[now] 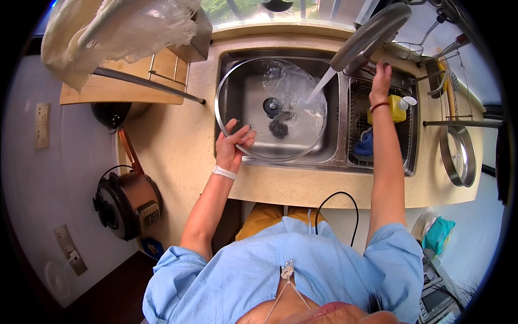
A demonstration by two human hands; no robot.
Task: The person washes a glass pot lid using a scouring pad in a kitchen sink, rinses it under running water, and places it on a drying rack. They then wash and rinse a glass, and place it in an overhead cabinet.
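My left hand (234, 143) grips the near-left rim of a round glass pot lid (297, 137), which is tilted over the large steel sink basin (330, 150). Water (321, 86) streams from the curved faucet (370, 32) onto the right part of the glass and spreads across it. The lid's dark knob (272, 106) shows near its middle. My right hand (381, 83) is at the faucet's base, fingers by its handle; their exact hold is hard to see. A dark scrubber-like clump (279, 128) shows through the glass.
Right of the basin, a wire basket (360, 162) holds a yellow pump bottle (396, 109) and a blue cloth (364, 143). Another steel-rimmed lid (457, 156) stands at the right. A rack leg (162, 87) reaches over the left counter (178, 137), near a rice cooker (129, 206).
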